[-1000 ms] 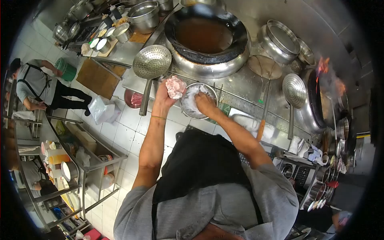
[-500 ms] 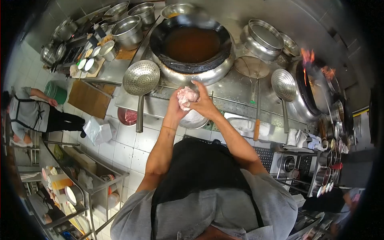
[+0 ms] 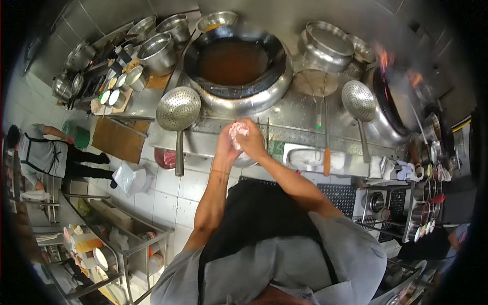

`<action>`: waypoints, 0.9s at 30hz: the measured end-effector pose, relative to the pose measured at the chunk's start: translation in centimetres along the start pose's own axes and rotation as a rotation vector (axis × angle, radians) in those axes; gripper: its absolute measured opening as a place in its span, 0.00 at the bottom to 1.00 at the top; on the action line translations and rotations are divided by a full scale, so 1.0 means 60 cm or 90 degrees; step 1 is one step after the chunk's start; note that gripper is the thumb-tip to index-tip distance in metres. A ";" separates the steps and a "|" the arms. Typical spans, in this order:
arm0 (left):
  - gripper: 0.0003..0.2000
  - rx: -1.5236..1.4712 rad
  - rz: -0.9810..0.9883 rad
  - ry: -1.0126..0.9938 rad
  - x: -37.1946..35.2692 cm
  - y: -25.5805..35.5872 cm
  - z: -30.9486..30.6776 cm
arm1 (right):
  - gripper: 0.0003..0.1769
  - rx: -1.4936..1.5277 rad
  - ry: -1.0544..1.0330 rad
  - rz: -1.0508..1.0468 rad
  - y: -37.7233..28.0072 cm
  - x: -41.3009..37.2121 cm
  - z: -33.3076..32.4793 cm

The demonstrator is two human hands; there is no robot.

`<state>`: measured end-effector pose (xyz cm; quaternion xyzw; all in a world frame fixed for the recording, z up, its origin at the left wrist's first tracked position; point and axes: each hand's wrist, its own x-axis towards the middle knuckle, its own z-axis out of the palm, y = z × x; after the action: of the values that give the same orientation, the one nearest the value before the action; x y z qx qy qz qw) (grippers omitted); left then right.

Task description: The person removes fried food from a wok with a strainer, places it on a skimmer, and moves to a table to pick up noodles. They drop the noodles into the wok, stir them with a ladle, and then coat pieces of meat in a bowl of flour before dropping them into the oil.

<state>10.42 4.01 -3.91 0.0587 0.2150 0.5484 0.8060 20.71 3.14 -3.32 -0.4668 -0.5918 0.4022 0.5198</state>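
Note:
A lump of pale pink raw meat with a white coating (image 3: 238, 132) is pressed between my two hands in front of the stove. My left hand (image 3: 225, 145) cups it from the left side. From the right, my right hand (image 3: 254, 142) closes over it, the fingers wrapped against the meat. Under my wrists a metal bowl (image 3: 247, 161) shows only in part; my hands and arms hide most of it. Beyond my hands, a large black wok (image 3: 277, 76) holds dark brown liquid.
A perforated ladle (image 3: 178, 109) lies left of the wok; a mesh strainer (image 3: 316, 84) and another perforated ladle (image 3: 359, 99) lie right. Flames rise beside the far-right wok (image 3: 384, 104). A red bowl with meat (image 3: 163, 158) sits lower left. A co-worker (image 3: 43, 152) stands at left.
My right hand has closed over the meat, its fingers formerly more spread. Both hands are closer together and cover more of the lump. The camera view has shifted slightly.

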 end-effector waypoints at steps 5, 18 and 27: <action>0.12 -0.012 0.037 0.048 -0.011 -0.009 0.004 | 0.23 -0.048 -0.006 -0.039 0.007 -0.002 -0.002; 0.24 -0.019 -0.047 0.033 -0.056 0.016 0.080 | 0.27 0.001 0.004 -0.095 -0.012 0.004 -0.025; 0.33 0.155 -0.004 0.226 -0.078 0.009 0.150 | 0.25 0.398 0.045 0.218 -0.017 0.049 -0.072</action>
<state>12.20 1.25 5.67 0.0575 0.4188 0.5177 0.7438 24.75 5.67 -1.04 -0.3911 -0.3349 0.6289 0.5826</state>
